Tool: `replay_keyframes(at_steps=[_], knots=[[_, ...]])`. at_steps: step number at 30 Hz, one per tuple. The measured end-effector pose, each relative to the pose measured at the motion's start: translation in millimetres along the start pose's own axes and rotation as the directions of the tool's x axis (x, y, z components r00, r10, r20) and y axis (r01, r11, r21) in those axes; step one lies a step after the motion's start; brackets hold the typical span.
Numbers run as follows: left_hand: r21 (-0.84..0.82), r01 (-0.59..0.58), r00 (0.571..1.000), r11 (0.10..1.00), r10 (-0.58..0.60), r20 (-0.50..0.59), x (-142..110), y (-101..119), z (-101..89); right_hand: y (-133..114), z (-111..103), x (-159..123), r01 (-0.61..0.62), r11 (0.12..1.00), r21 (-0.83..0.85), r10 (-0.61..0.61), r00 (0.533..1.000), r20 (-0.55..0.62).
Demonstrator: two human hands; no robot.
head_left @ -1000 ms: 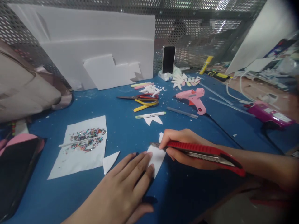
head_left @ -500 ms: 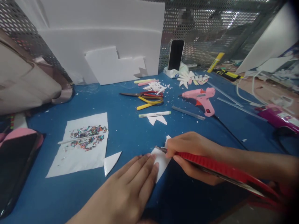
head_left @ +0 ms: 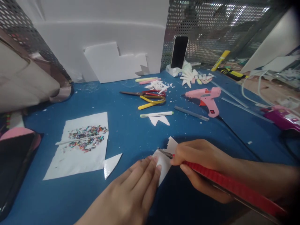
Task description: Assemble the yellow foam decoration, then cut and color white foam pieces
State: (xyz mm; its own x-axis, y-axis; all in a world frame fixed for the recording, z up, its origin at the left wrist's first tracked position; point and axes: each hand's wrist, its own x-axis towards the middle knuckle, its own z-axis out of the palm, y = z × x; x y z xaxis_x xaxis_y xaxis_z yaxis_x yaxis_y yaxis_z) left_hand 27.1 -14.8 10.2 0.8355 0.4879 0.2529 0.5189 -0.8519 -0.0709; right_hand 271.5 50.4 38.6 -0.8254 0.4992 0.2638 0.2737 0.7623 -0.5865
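Observation:
A small white board piece (head_left: 165,167) lies flat on the blue table. Its upper part shows a jagged edge (head_left: 171,142). My left hand (head_left: 131,184) rests on the piece's left side, fingers stretched out flat and holding it down. Closed around a long red cutter knife (head_left: 215,173) is my right hand (head_left: 203,165). The knife's blade (head_left: 166,153) touches the piece just beyond my left fingertips. A white wedge-shaped offcut (head_left: 112,164) sits to the left of my left hand.
A paper sheet (head_left: 77,168) with colourful glitter bits lies left. Ahead are scissors (head_left: 145,96), a white marker (head_left: 156,114), a notched white piece (head_left: 159,120) and a pink glue gun (head_left: 207,97) with its cord. A phone (head_left: 179,52) stands at the back; another phone (head_left: 16,165) lies left.
My right hand and the knife have shifted slightly right and down, and more of the piece's jagged upper part shows. My left hand still presses the piece. The view has moved a little.

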Motion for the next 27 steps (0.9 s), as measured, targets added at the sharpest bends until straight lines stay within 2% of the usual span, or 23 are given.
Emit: replay_keyframes(at_steps=[3,9,14,22,25,27], knots=[[0.038,-0.011,1.0,0.999,0.01,0.006,1,0,1.2,1,1,1,-0.038,0.999,0.009,0.038,0.999,0.019],[0.064,-0.004,1.0,0.998,0.004,-0.013,0,-1,1.0,2,0,2,-0.034,0.997,0.075,0.036,0.999,-0.021],[0.067,-0.016,1.0,0.998,0.015,0.005,1,0,-1.5,-1,-3,-5,-0.082,0.996,0.039,0.082,0.997,0.005],[0.098,-0.086,0.995,0.991,0.079,0.067,8,-3,-5.6,1,-1,0,-0.116,0.988,0.104,0.114,0.993,0.028],[0.055,-0.062,0.995,0.997,0.057,0.085,7,-3,-9.3,4,-9,5,-0.151,0.98,0.127,0.146,0.988,0.053],[-0.007,-0.03,0.995,1.0,0.03,0.097,7,-2,-11.2,3,-21,8,-0.147,0.98,0.133,0.149,0.989,-0.007]])
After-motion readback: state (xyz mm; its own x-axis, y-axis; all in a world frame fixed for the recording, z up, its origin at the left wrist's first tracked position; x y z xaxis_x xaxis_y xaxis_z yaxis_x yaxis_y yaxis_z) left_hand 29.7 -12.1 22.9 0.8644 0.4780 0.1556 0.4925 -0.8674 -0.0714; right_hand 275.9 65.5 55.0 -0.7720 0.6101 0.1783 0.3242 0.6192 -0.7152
